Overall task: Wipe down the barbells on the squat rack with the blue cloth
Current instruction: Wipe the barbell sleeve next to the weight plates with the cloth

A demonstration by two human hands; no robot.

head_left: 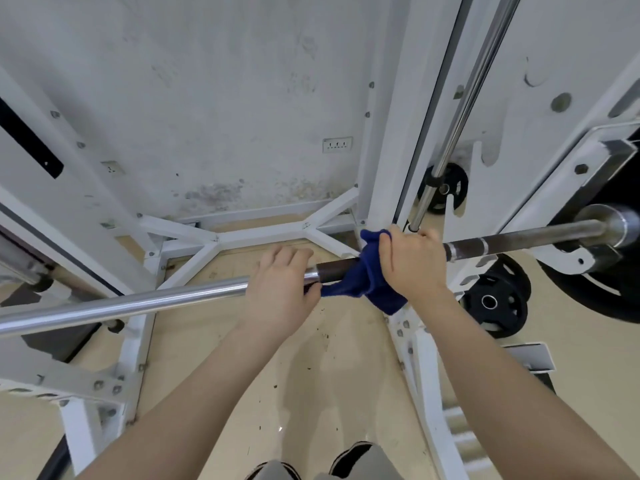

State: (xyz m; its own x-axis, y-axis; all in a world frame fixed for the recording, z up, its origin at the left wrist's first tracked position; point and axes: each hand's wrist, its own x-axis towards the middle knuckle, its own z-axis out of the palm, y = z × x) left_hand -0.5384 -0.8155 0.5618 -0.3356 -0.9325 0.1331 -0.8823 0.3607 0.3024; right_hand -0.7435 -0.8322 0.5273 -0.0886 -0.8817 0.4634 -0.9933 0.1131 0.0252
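Note:
A long barbell (145, 301) runs across the view from lower left to the right, shiny chrome on the left and dark and rusty on the right. My left hand (277, 285) is wrapped around the bar where the chrome meets the dark section. My right hand (412, 261) presses the blue cloth (360, 278) around the dark section just to the right of it. The cloth hangs below the bar between my hands. A second chrome bar (464, 98) stands steeply upright behind my right hand.
The white squat rack frame (263, 233) surrounds me, with uprights at left and right and a floor brace ahead. Black weight plates (495, 301) sit low on the right, another (443, 187) behind the upright. The barbell's sleeve (609, 225) rests on the right hook. My shoes (356, 459) stand on the beige floor.

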